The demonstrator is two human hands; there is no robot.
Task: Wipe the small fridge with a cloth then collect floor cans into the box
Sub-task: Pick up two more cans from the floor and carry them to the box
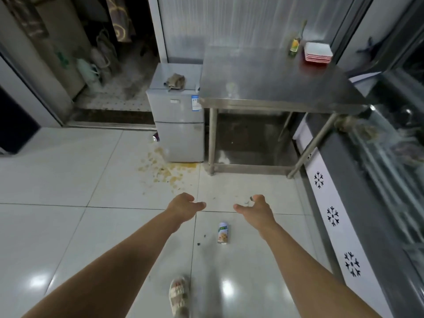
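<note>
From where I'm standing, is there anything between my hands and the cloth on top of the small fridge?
Nothing solid. Both hands, left hand and right hand, hold nothing, and the cloth lies bare on the fridge. Only a yellowish spill lies on the floor between; a can lies nearer than the hands.

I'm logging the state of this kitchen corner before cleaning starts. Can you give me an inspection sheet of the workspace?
Surface: white tiled floor with a yellowish spill in front of the small fridge.
Job's things: crumpled cloth lies on top of the fridge; one can lies on the floor between the arms; a second can lies at the fridge's left side. No box seen.
Clutter: dark crumbs near the can.
Grips: left hand and right hand both open, holding nothing.
Cables: nothing seen.
Surroundings: steel table with a bottle and stacked plates; display case on the right.
</note>
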